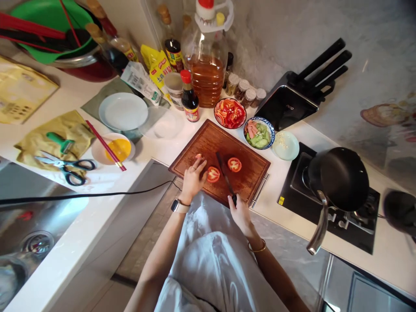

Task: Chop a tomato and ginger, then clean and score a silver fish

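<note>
A wooden cutting board (240, 143) lies on the white counter, with two tomato halves on it, cut faces up. My left hand (192, 178) rests on the board's near left edge, fingers bent, touching the left tomato half (213, 174). A small tomato piece (198, 156) sits by my fingertips. My right hand (239, 213) grips the handle of a dark knife (225, 174), whose blade lies between the two halves. The right tomato half (234, 164) sits apart from both hands.
Behind the board stand a bowl of sliced tomato (229, 113), a bowl of cucumber and ham (259, 132) and a small white dish (285, 145). A black pan (338, 178) sits on the stove. Scissors (66, 167), a bowl of beaten egg (113, 149), bottles and a knife block (292, 99) surround.
</note>
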A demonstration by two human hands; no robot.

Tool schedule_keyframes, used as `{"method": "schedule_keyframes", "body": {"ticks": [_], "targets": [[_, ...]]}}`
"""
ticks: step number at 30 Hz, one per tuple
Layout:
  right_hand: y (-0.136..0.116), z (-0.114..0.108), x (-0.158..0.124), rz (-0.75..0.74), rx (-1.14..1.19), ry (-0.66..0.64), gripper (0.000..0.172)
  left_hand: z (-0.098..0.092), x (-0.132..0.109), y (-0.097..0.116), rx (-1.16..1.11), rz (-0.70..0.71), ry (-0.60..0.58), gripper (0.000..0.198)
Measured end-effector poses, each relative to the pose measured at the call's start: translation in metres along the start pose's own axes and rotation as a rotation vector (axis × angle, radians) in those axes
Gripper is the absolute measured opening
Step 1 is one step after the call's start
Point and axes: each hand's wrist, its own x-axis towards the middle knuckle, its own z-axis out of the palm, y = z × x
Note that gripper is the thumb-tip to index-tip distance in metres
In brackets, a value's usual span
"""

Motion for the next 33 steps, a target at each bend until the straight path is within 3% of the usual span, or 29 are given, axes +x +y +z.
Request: {"method": "schedule_keyframes", "body": {"ticks": [4,6,9,11,17,27,33], "targets": [[-0.004,0.001,-0.004,-0.011,-0.022,-0.060,0.035,0.012,-0.008,0.000,-0.094,0.241,-0.146,0.075],[-0.005,0.001,-0.004,-0.018,-0.023,-0.070,0.033,0.019,-0.011,0.000,-0.131,0.239,-0.162,0.085],[-0.004,-0.001,-0.004,-0.026,-0.029,-0.074,0.034,0.027,-0.017,-0.002,-0.183,0.125,-0.103,0.090],[-0.003,-0.006,-0.004,-0.026,-0.036,-0.083,0.037,0.030,-0.021,-0.003,-0.204,0.054,-0.074,0.088],[0.000,-0.026,-0.006,-0.026,-0.055,-0.144,0.044,0.037,-0.028,0.003,-0.225,-0.025,0.014,0.058],[0.014,-0.043,-0.010,-0.035,-0.145,-0.175,0.045,0.070,-0.038,0.021,-0.257,-0.079,0.188,0.056],[0.024,-0.047,-0.005,-0.041,-0.149,-0.169,0.046,0.068,-0.031,0.022,-0.276,-0.056,0.200,0.054]]}}
